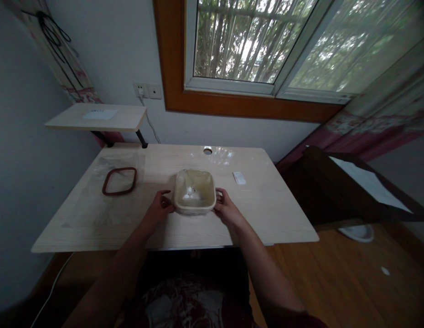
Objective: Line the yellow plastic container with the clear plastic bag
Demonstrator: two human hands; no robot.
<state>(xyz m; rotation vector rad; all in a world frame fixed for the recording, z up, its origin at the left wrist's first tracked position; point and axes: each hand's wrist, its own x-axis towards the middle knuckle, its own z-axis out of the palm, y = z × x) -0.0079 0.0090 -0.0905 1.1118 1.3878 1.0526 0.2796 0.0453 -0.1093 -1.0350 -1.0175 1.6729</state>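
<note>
A small cream-coloured bin (179, 210), square with rounded corners, stands upright on the table in front of me. Thin clear plastic film lines its inside and shows around its outer edge. My left hand (161, 205) is at the bin's left side, thumb and fingers curved and apart, its fingertips close to the plastic. On the opposite side my right hand (225, 206) has its fingers bent against the right wall and rim, partly hidden by the bin. Farther left, a brown rounded-square ring (134, 181) lies on a flat sheet of clear plastic (95, 207).
The pale wooden table (280, 218) has a small white object (239, 178) to the bin's right and a cable hole (207, 151) at the back. A raised shelf (126, 119) stands at the back left. Dark furniture (349, 196) is beyond the right edge.
</note>
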